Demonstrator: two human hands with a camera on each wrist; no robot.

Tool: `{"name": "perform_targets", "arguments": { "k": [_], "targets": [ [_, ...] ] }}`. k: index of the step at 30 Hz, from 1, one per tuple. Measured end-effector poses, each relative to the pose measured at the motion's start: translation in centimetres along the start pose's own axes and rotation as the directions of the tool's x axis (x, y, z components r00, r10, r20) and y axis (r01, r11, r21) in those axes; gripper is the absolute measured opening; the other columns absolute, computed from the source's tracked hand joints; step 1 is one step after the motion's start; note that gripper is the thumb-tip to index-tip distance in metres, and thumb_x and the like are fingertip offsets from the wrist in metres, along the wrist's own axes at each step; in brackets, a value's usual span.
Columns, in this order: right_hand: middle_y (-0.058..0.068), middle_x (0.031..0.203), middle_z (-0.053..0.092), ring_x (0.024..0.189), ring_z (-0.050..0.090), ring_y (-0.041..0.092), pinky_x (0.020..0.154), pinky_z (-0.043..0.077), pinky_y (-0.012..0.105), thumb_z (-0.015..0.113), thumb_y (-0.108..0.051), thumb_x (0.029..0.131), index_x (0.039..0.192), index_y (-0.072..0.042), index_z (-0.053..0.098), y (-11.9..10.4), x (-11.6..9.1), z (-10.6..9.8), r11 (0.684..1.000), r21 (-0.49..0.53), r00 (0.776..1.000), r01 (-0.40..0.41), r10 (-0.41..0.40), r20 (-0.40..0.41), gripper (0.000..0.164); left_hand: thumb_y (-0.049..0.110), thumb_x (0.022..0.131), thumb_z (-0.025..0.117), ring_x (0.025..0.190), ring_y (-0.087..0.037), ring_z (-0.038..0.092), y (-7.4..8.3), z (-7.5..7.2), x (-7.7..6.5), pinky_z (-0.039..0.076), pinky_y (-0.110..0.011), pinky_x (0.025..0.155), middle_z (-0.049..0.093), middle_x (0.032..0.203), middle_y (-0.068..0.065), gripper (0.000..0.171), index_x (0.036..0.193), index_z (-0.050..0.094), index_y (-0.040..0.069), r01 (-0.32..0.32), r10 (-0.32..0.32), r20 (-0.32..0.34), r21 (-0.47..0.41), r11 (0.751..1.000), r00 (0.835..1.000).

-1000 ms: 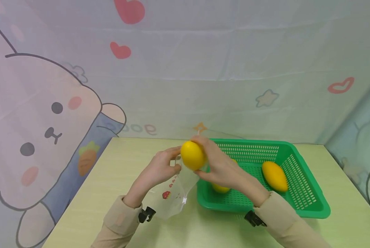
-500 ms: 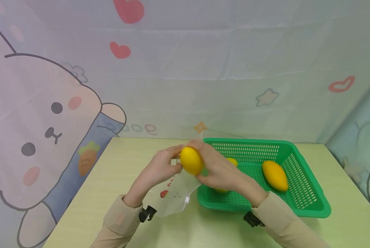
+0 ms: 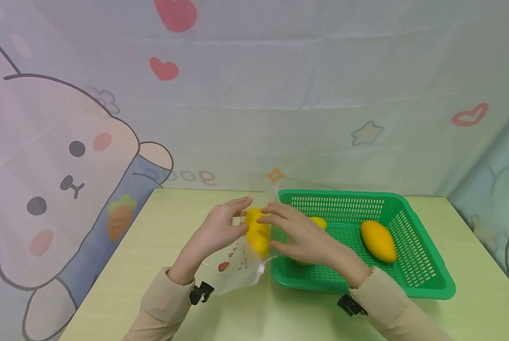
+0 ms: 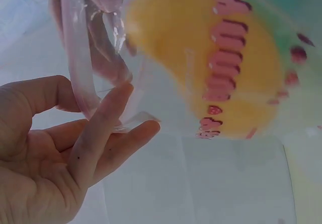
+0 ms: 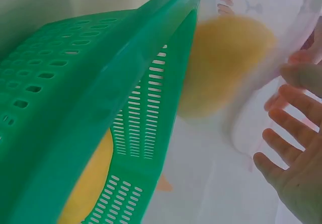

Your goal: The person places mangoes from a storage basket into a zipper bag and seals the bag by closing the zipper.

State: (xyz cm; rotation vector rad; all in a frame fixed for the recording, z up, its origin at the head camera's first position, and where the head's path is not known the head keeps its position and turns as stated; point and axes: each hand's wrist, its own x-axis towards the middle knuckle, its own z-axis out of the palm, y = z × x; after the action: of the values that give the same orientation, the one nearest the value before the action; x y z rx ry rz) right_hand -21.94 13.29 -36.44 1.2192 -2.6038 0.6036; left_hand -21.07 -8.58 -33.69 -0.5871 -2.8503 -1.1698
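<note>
A clear plastic bag [image 3: 233, 272] with red and pink print hangs from my left hand [image 3: 216, 233], which holds its mouth edge. In the left wrist view, the bag's rim passes between the thumb and fingers [image 4: 108, 128]. A yellow mango [image 3: 259, 234] is inside the bag mouth, blurred. The right wrist view shows this mango [image 5: 221, 63] behind the film, apart from the right hand [image 5: 299, 158]. My right hand [image 3: 303, 232] is beside the bag mouth with fingers spread and nothing gripped.
A green perforated basket [image 3: 444, 284] stands right of the bag on the pale table [image 3: 152, 265]. Inside it are an orange-yellow mango [image 3: 378, 241] at the right and a yellow fruit [image 3: 319, 222] partly behind my right arm. A printed cloth [image 3: 305, 94] hangs behind.
The mango has left my right hand's grip and moved down into the bag. My right fingers have spread. The left hand stays nearly in place, holding the bag.
</note>
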Motion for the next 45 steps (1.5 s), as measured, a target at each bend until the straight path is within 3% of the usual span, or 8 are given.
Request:
{"name": "perform_targets", "arguments": {
  "k": [15,34,45],
  "targets": [
    [0.001,0.138,0.055,0.129,0.048,0.021,0.104,0.044,0.044,0.066,-0.020,0.091,0.122,-0.016,0.064,1.1,-1.7,-1.0,0.998,0.061,0.994,0.031,-0.024,-0.107,0.032,0.006,0.086,0.059,0.124,-0.031,0.057,-0.1,-0.6,-0.1,0.027,-0.018,0.042,0.041,0.152,-0.008,0.061,0.144,0.043,0.006,0.018,-0.018,-0.007,0.043,0.999,1.000],
    [0.003,0.138,0.055,0.132,0.046,0.024,0.106,0.042,0.047,0.063,-0.019,0.093,0.121,-0.017,0.064,2.5,-2.9,-2.0,0.999,0.041,0.994,-0.032,0.036,-0.107,0.029,0.004,0.084,0.058,0.122,-0.034,0.058,0.0,-2.0,0.1,0.028,-0.018,0.042,0.042,0.150,-0.014,0.061,0.144,0.043,0.004,0.013,-0.009,-0.038,0.111,0.994,0.999],
    [0.002,0.138,0.054,0.131,0.046,0.023,0.106,0.041,0.046,0.061,-0.020,0.094,0.122,-0.018,0.064,3.0,-3.4,-2.4,0.999,0.002,0.994,-0.038,0.038,-0.102,0.029,0.006,0.085,0.056,0.122,-0.032,0.059,0.3,-3.0,-0.1,0.026,-0.018,0.043,0.041,0.152,-0.010,0.061,0.144,0.043,0.006,0.033,-0.027,-0.049,0.127,0.991,0.998]
  ]
}}
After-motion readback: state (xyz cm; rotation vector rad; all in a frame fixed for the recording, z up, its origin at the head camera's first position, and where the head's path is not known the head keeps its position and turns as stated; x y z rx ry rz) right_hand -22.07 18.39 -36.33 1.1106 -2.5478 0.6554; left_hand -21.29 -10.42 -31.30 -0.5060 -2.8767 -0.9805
